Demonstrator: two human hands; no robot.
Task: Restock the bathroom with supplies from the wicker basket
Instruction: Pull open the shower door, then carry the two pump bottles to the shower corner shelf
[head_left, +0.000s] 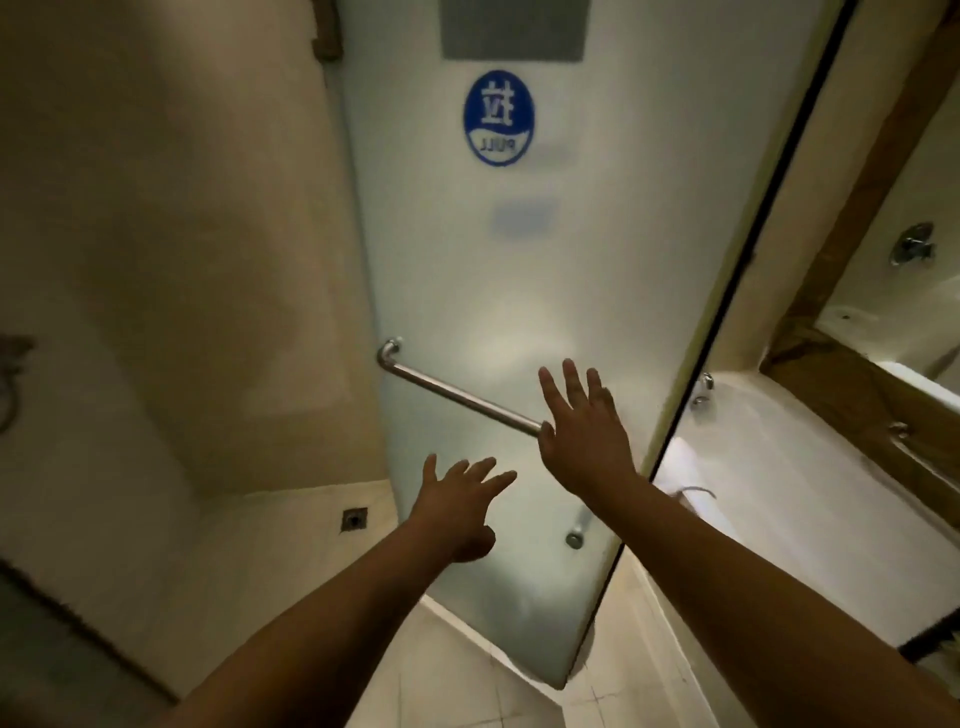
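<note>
Head view, looking down and forward, dim light. Frosted glass door (467, 291) fills the centre, standing ajar with its dark free edge running down the right. A blue round sticker (498, 118) sits high on it, the word PULL reading mirrored; a grey rectangle (514, 28) is above that. A metal bar handle (457, 395) slants down the pane from upper left to lower right. Both bare forearms are stretched toward the door. Left hand (462, 506): released, fingers spread, holding nothing, low in front of the pane below the bar. Right hand (582, 436): released too, fingers fanned upward, its thumb side overlapping the bar's lower end; cannot tell if the palm touches the glass. Beige wall (182, 208) to the left, a floor drain (354, 518) at its foot, pale tiled floor (467, 691) underneath. Past the door edge on the right lies a white bathtub (779, 467) with a chrome tap (701, 387) at its near end. Wicker basket: cannot tell where it is from this view.
</note>
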